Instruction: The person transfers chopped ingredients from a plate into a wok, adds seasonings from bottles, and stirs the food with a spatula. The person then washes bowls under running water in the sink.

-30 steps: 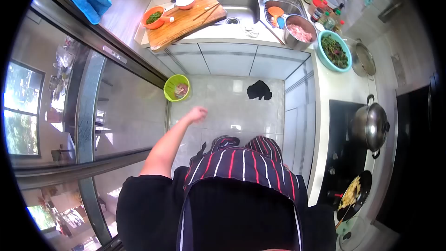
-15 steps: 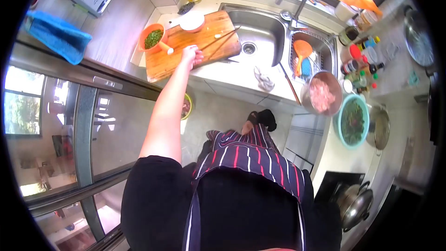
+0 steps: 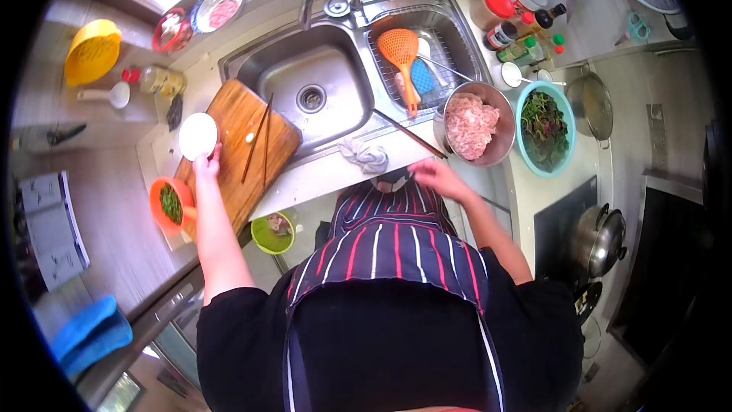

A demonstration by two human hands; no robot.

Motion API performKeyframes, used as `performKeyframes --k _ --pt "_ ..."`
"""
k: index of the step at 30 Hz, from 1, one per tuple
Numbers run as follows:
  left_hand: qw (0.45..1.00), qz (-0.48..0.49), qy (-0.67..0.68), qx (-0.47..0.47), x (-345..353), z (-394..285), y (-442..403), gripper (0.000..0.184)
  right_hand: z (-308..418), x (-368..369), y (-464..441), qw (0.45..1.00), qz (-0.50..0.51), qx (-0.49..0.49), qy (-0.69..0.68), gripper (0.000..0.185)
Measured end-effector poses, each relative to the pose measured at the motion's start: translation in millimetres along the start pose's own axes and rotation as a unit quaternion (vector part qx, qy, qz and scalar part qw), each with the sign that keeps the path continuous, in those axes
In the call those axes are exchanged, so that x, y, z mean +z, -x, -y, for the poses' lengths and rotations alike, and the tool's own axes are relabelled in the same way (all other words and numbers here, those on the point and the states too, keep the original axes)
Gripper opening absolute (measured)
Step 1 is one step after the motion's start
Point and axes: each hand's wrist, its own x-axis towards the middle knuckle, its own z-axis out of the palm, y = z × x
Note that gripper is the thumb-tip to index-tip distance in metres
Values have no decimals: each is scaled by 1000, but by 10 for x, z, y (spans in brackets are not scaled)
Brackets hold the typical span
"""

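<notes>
My left hand (image 3: 208,162) grips the near rim of a white bowl (image 3: 198,136) at the left edge of the wooden cutting board (image 3: 244,118). Beside that wrist sits an orange bowl (image 3: 166,204) of chopped greens. Two chopsticks (image 3: 257,137) and a small white piece lie on the board. My right hand (image 3: 433,175) hovers at the counter's front edge with its fingers loosely apart and nothing visible in them. A steel pot (image 3: 501,149) of ground meat (image 3: 470,126) stands to its right, with a dark stick (image 3: 408,133) to its upper left.
Behind the board is the double sink (image 3: 305,76), its right basin holding an orange strainer (image 3: 398,49). A crumpled cloth (image 3: 364,156) lies in front. At right are a turquoise basin (image 3: 568,118) of leaves, sauce bottles and a lidded pot (image 3: 598,240). A green bin (image 3: 272,243) stands below.
The view has moved closer to the counter. My left hand went from above the floor, over the board, to the white bowl and took hold of it. My right hand has come into view.
</notes>
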Motion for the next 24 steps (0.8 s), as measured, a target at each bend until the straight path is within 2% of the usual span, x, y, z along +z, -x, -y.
performKeyframes --k 1,2,3,4,5,6,7,8,10,11,14,16,18,19,21,23,24 --pt "991 -6 -108 76 160 -31 193 61 285 -119 -129 999 -3 25 -32 26" --pt "977 -19 -165 136 610 -78 668 62 519 -308 -332 1000 -26 9 -12 27" --pt "955 -32 -221 196 1097 -125 1176 63 738 -495 -552 994 -81 -78 -12 24" --pt "918 10 -297 261 1408 -154 1422 65 1000 -683 -781 986 -138 -95 -19 22" --pt "870 53 -368 323 1592 -158 1481 66 1093 -1007 -1095 980 -168 -75 75 21" --pt "683 86 -489 536 1621 -110 1294 66 1099 -1326 -1495 961 -218 -39 166 22" --pt "639 63 -521 562 1778 5 1233 65 1015 -1596 -1882 913 -278 -21 298 24" --pt "545 83 -547 630 2096 61 1505 65 914 -1853 -2241 896 -267 44 352 29" --pt "518 100 -511 678 2404 247 1471 65 371 -2265 -3016 852 -232 198 426 32" --pt "503 109 -493 702 2522 331 1424 65 391 -2205 -3101 837 -224 300 399 36" --pt "544 85 -425 719 2732 596 1414 60 155 -2026 -3289 811 -223 343 418 36" --pt "660 85 -371 647 2770 747 1423 57 -132 -2089 -3481 807 -237 360 404 36" --pt "751 77 -339 561 2776 757 1544 57 -118 -2027 -3563 803 -230 374 403 37" --pt "856 100 -244 445 2763 823 1536 63 -17 -1984 -3516 798 -219 382 411 37" --pt "955 104 -138 239 2787 822 1619 69 1 -1988 -3536 778 -246 385 431 40" --pt "977 139 -109 121 2899 723 1820 68 -324 -2195 -3641 776 -289 353 435 41" --pt "981 160 -94 60 2928 669 1886 68 -144 -2173 -3582 790 -296 319 433 39"
